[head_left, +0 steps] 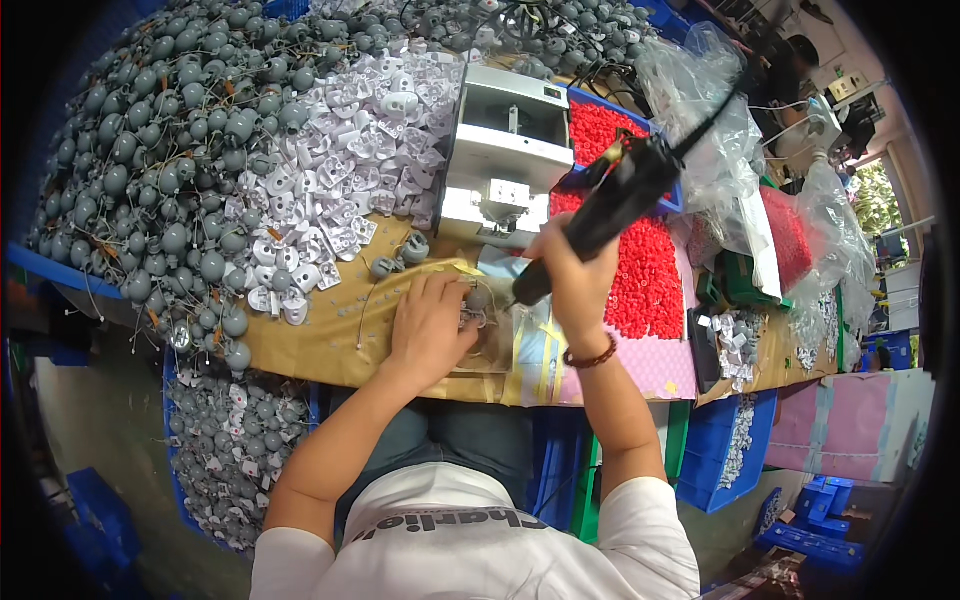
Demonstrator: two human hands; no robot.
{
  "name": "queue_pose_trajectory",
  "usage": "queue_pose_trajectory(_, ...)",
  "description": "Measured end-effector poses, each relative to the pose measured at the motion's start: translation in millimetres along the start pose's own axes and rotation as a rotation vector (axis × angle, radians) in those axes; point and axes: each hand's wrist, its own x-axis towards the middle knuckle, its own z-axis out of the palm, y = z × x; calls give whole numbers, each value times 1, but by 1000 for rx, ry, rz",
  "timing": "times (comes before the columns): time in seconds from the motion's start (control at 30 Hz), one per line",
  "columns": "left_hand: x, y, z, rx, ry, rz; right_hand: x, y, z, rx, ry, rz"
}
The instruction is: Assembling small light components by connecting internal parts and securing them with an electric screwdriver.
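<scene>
The right hand (580,268) wraps firmly round a black tool (622,200), probably weighty, best held mid-body. Just left of its lower end, the left hand (430,325) grips a grey part (478,299) on the tabletop (318,347), likely light, stiff plastic, best pinched by its sides.

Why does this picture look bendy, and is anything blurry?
In the head view, the fisheye lens curves the front edge of the tabletop and leaves black corners; also in the head view, the black tool in the right hand looks slightly smeared, and the window at far right glows bright.
</scene>
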Motion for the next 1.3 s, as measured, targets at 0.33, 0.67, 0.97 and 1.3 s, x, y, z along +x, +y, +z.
queue_pose_trajectory(0.33, -15, -7, 7, -96, 80, 133, -36, 45, -37, -488, -233, -265)
queue_pose_trajectory(0.67, -12, -2, 10, -95, 72, 151, -40, 54, 7, -317, -207, 106)
queue_pose_trajectory(0.97, -67, -8, -38, -634, 3, -110, -32, 44, -18, -7, -435, 322)
queue_pose_trajectory(1.3, -337, -147, -231, -257, 591, -951, 0, 59, -78, 199, -373, 444)
